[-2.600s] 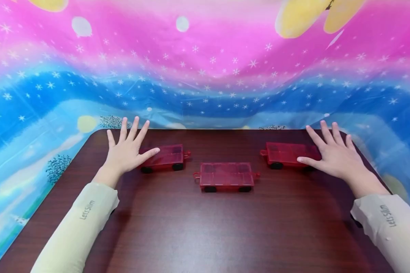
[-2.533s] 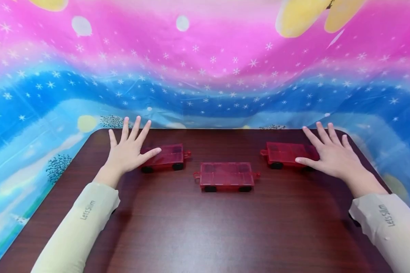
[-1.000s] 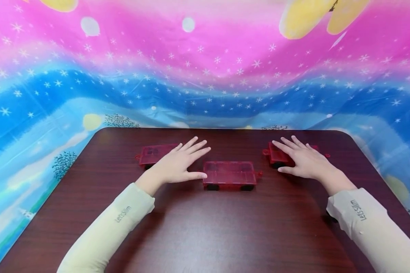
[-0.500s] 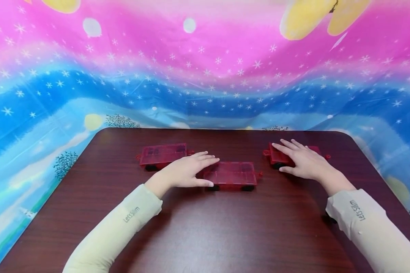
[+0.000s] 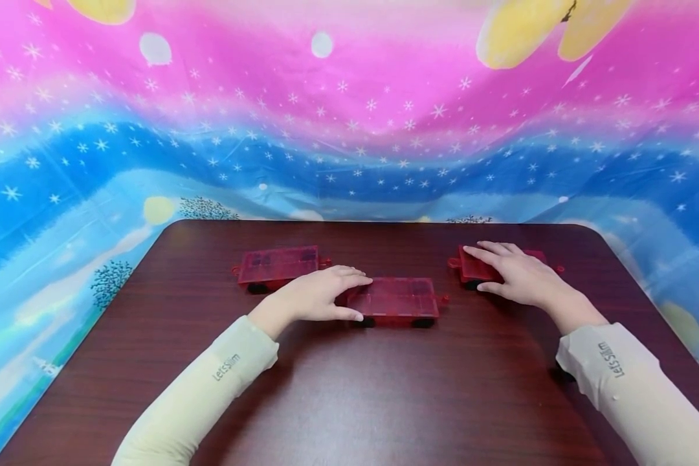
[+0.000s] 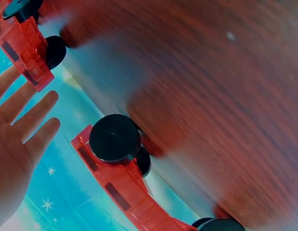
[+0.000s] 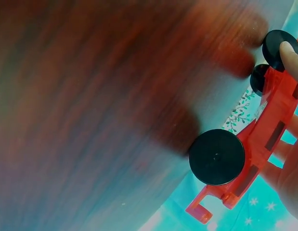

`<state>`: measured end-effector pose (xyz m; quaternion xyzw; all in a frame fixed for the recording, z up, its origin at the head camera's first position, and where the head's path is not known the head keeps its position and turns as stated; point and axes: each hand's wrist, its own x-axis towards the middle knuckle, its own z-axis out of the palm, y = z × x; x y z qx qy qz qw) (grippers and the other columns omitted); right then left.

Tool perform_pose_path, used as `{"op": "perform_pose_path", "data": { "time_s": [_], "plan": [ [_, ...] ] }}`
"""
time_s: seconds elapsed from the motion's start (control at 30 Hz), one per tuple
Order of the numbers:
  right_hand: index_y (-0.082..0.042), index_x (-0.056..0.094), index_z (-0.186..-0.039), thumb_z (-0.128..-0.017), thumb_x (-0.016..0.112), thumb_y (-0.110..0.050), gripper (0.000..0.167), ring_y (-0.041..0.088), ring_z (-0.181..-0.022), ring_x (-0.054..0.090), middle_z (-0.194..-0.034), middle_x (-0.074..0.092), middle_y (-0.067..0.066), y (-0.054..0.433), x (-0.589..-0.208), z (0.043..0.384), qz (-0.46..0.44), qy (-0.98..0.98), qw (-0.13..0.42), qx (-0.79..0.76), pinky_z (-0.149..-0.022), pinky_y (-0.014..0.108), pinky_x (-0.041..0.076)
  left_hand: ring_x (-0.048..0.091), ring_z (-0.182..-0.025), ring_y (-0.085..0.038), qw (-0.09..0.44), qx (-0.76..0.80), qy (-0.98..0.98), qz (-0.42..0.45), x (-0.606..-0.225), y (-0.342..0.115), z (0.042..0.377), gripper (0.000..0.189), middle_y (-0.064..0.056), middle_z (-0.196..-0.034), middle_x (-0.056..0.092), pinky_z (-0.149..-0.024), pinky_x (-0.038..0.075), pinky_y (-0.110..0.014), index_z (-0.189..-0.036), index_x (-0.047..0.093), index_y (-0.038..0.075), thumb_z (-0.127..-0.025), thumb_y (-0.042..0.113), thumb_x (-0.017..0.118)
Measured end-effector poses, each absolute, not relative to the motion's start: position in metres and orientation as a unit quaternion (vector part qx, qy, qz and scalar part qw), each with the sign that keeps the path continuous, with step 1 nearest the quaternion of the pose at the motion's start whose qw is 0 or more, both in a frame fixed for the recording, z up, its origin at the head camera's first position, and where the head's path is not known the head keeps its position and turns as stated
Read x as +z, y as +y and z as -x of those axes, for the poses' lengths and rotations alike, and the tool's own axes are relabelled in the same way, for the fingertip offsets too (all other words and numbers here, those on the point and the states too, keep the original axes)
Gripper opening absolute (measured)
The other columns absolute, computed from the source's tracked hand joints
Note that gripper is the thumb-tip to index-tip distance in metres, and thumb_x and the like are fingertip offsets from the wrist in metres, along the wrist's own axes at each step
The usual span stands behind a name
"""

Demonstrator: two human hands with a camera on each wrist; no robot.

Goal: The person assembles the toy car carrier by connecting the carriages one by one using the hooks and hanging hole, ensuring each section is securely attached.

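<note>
Three see-through red toy train cars with black wheels and end hooks stand on the table. My left hand [image 5: 317, 294] grips the left end of the middle car [image 5: 402, 298], thumb at its near side and fingers at the far side. In the left wrist view that car [image 6: 26, 48] shows at the upper left, by the fingers. My right hand [image 5: 521, 275] holds the right car [image 5: 470, 264] across its width. The right wrist view shows the thumb against a wheel and the fingers behind the red body [image 7: 271, 130]. The left car [image 5: 276, 264] stands just behind my left hand.
The dark wooden table [image 5: 373, 395] has rounded far corners. A pink and blue snowflake-patterned cloth [image 5: 349, 129] hangs behind it and along its sides.
My left hand has moved right from beside the left car to the middle car and taken hold of it. My right hand has moved left and closed around the right car. The cars stand still.
</note>
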<state>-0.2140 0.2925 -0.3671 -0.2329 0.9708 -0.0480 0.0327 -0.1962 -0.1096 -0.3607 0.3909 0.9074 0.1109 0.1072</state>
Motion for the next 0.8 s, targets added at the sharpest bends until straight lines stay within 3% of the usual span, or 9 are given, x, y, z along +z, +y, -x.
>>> {"op": "perform_pose_path", "data": {
  "time_s": [0.37,0.8],
  "plan": [
    [-0.024,0.035,-0.155,-0.087,0.076,-0.036,0.08,0.045,-0.13,0.039,-0.151,0.041,0.019,0.2925,-0.367,0.2126,0.228,0.972,0.028,-0.044,-0.092,0.067,0.046,0.046,-0.14,-0.023,0.123,0.133,0.904,-0.388,-0.3616,-0.1058,0.1997,0.073,-0.006,-0.151,0.048,-0.116,0.039,-0.04,-0.147,0.05,0.019,-0.087,0.052,0.071],
    [-0.023,0.038,-0.154,-0.086,0.077,-0.037,0.079,0.042,-0.127,0.043,-0.147,0.045,0.019,0.292,-0.3648,0.2052,0.244,0.969,0.019,-0.035,-0.089,0.065,0.048,0.045,-0.141,-0.022,0.137,0.152,0.904,-0.374,-0.3643,-0.1038,0.2028,0.073,-0.005,-0.153,0.047,-0.117,0.038,-0.04,-0.147,0.05,0.02,-0.086,0.052,0.073]
  ]
}}
